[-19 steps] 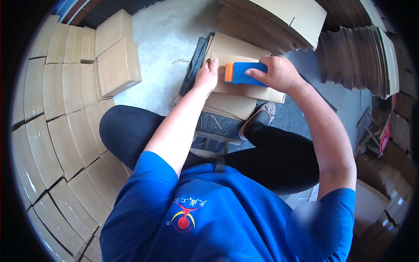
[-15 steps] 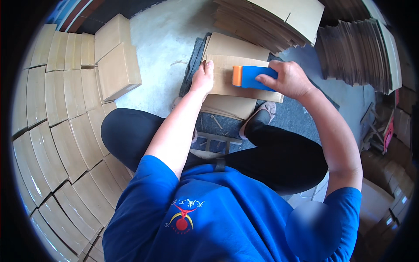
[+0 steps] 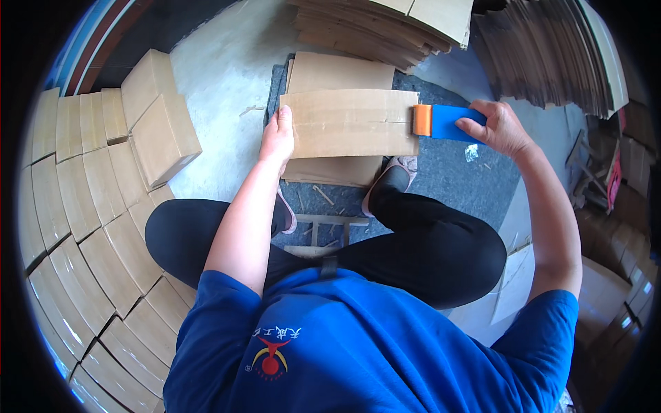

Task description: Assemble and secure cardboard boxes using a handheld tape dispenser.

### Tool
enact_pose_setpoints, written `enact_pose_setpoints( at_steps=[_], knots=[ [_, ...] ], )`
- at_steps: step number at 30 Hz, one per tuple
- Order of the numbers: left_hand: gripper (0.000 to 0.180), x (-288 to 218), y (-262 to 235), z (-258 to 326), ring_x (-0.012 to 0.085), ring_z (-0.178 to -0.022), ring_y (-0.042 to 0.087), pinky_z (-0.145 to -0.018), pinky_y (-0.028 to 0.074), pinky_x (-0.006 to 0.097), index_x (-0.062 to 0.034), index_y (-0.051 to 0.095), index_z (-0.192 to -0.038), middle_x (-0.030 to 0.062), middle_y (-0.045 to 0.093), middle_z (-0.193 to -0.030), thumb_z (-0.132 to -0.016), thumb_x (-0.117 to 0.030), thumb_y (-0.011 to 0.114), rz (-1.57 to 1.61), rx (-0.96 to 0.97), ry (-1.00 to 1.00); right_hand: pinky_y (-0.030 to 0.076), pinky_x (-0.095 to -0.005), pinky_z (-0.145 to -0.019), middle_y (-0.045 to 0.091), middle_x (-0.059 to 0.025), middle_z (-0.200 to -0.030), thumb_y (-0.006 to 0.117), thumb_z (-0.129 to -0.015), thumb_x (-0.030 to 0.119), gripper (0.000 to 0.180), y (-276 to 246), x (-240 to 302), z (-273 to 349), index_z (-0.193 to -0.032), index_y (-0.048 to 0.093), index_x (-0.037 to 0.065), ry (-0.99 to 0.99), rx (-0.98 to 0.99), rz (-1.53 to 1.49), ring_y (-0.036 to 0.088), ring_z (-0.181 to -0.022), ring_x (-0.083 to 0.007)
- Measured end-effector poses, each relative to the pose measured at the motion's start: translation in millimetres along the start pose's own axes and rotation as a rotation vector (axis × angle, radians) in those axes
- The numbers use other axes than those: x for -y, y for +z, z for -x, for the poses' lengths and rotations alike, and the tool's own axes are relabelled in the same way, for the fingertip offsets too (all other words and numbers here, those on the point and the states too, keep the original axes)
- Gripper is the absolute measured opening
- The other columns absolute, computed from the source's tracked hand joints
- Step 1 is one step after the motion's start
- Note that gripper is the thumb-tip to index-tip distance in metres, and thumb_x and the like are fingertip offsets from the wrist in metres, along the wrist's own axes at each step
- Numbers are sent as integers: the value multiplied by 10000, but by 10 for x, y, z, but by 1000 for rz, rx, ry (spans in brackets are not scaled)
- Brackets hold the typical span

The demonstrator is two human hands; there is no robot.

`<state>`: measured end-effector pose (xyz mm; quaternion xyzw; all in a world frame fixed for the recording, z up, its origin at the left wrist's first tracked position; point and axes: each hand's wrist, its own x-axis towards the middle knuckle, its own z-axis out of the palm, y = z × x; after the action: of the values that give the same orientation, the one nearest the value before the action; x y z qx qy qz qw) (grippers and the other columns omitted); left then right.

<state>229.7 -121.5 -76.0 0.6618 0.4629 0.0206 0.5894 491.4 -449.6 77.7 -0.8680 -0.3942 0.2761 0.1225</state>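
Since a moment ago, the blue tape dispenser (image 3: pixel 444 122) has slid off the box's right edge, at three o'clock. Curved rows of taped boxes (image 3: pixel 76 227) fill nine o'clock. The cardboard box (image 3: pixel 350 124) lies centred; the left hand (image 3: pixel 278 134) presses flat to steady it, the right hand (image 3: pixel 499 127) grips the dispenser.

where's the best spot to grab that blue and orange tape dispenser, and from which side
Probably by the blue body of the tape dispenser, coming from the right, away from the box. The orange end sits against the right edge of the cardboard box, so that side is blocked, while the blue part sticks out free. The right hand already grips it there; the left hand steadies the box's left end.
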Motion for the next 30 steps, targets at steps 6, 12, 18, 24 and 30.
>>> enact_pose_setpoints(
  at_steps=[6,12,18,24,30],
  knots=[
    [542,-244,121,182,335,-1340,449,-1107,334,437,-35,470,-1393,200,514,-1400,-1027,-426,387,-507,-231,149,560,-357,-646,653,-139,-727,655,-873,554,548,47,-55,35,-886,676,6,-14,-25,-15,675,-666,-232],
    [485,-649,628,501,280,-1478,228,-1194,76,540,-81,482,-1401,140,330,-1554,-975,-310,517,-1103,-219,840,569,-346,-642,647,-127,-736,622,-848,654,644,126,-139,72,-893,677,14,16,-56,-20,679,-687,-226],
    [1111,-998,1609,790,257,-1507,107,-1201,9,542,-144,325,-1513,95,219,-1604,-652,-727,718,-998,163,861,529,-352,-604,612,-129,-685,684,-846,548,539,160,-212,86,-846,649,10,-23,-85,-74,645,-643,-225],
    [1127,-1031,1611,759,284,-1497,127,-1192,18,568,-226,337,-1515,84,245,-1591,-598,-736,747,-1041,223,804,531,-376,-635,640,-144,-705,682,-828,532,517,50,-448,208,-841,677,15,52,-79,-146,647,-648,-236],
    [1034,-1244,1683,809,330,-1448,226,-1163,55,634,-293,373,-1495,146,324,-1523,-620,-660,785,-1155,263,796,563,-356,-655,662,-138,-749,677,-823,591,591,-122,-703,335,-894,683,4,130,-43,-100,679,-700,-221]
  ],
)
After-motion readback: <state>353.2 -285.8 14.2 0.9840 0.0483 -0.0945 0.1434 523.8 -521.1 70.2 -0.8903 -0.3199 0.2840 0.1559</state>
